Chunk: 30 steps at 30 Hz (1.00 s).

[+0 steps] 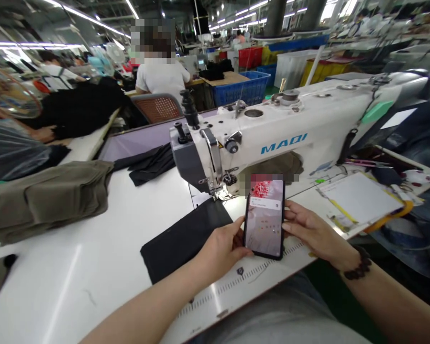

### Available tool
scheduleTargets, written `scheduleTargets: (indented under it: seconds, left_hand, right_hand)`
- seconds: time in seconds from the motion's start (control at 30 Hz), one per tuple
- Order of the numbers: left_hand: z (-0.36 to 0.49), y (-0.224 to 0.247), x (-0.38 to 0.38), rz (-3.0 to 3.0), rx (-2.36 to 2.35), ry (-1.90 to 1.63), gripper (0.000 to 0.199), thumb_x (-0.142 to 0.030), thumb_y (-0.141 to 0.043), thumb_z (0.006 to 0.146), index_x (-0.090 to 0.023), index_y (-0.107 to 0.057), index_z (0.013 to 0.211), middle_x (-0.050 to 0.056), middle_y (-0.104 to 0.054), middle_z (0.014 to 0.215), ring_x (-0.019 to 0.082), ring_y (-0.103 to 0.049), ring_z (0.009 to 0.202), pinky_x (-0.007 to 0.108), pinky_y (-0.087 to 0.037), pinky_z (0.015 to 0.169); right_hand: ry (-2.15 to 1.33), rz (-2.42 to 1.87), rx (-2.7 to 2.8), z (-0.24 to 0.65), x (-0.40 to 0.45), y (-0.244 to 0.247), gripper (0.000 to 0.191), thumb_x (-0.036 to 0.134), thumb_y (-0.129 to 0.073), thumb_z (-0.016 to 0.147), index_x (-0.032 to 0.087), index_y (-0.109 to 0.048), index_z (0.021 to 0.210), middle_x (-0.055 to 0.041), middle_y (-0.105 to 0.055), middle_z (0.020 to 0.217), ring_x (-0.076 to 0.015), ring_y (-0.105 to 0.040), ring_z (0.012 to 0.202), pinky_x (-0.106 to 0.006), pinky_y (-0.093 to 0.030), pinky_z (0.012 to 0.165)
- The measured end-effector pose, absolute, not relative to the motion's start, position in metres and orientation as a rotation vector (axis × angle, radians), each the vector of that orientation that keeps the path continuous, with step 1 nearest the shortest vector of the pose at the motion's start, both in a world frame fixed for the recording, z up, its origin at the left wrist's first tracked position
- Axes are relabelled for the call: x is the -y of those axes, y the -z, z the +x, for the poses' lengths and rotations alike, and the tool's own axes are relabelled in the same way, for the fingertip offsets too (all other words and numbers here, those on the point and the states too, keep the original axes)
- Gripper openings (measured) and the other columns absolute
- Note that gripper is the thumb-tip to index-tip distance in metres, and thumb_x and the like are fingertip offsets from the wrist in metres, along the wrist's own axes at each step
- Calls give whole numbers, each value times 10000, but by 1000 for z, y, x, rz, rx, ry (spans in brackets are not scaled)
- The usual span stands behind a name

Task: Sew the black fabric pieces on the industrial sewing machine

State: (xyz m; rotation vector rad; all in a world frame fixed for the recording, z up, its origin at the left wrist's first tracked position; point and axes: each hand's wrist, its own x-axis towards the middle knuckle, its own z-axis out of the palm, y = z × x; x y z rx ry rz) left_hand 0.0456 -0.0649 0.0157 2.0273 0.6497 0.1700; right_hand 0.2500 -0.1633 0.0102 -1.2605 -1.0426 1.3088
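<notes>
A phone [264, 222] with a lit screen is held upright between both hands, in front of the sewing machine [293, 138]. My left hand [226, 243] grips its left edge, thumb near the lower corner. On the right edge, the fingers of my right hand [310, 229] are closed against the phone. Beside my left hand, a folded black cloth [186, 239] lies on the white table [93, 267], its far end close to the machine's presser foot [220, 192].
Olive cloth pieces [49, 196] are stacked at the left, with black strips [153, 165] behind. A clipboard with white paper [365, 198] lies at the right. Beyond the machine are a blue crate [241, 91] and a seated person [160, 74].
</notes>
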Motion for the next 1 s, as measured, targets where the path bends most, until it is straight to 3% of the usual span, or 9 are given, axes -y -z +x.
scheduleTargets:
  seconds: [0.17, 0.47, 0.57, 0.7, 0.8, 1.0]
  left_hand:
    - [43, -12, 64, 2045, -670, -200, 536, -173, -682, 679, -216, -470, 1169, -48, -569, 730, 102, -535, 617, 193, -413, 576]
    - [41, -6, 66, 2135, -617, -248, 602, -228, -689, 693, -201, -409, 1225, -30, -572, 752, 121, -558, 648, 211, -441, 600]
    - [40, -4, 67, 2166, -620, -261, 616, -223, -696, 686, -190, -404, 1227, -21, -575, 764, 125, -556, 649, 218, -446, 599]
    - [40, -2, 67, 2192, -620, -273, 638, -237, -693, 691, -181, -382, 1245, -13, -582, 768, 132, -556, 650, 226, -450, 591]
    - [40, -1, 67, 2194, -621, -267, 642, -260, -679, 705, -171, -369, 1260, -6, -585, 770, 132, -558, 654, 227, -455, 597]
    - [39, -2, 66, 2204, -626, -258, 666, -267, -682, 706, -171, -349, 1275, -15, -578, 771, 127, -558, 666, 220, -455, 602]
  right_hand:
    - [-1297, -1248, 1055, 241, 160, -7, 513, 226, -596, 753, 223, -356, 1206, -74, -562, 1152, -201, -552, 1012, -366, -463, 847]
    - [-1060, -1482, 1012, 219, 156, -6, 633, 149, -703, 588, 254, -387, 1126, -43, -598, 1044, -225, -580, 951, -365, -501, 781]
    - [-945, -1553, 1059, 219, 153, -4, 546, 200, -670, 648, 251, -390, 1114, -46, -595, 1041, -222, -580, 928, -358, -494, 767]
    - [-771, -1652, 1103, 220, 149, -5, 226, 368, -496, 809, 236, -460, 989, -33, -615, 900, -204, -583, 811, -319, -473, 680]
    - [-661, -1728, 1132, 222, 148, -8, 228, 434, -404, 847, 226, -493, 873, -24, -607, 821, -198, -558, 778, -299, -437, 649]
    - [-641, -1719, 1165, 224, 148, -12, 250, 454, -379, 859, 225, -473, 822, -2, -561, 724, -172, -518, 703, -283, -409, 613]
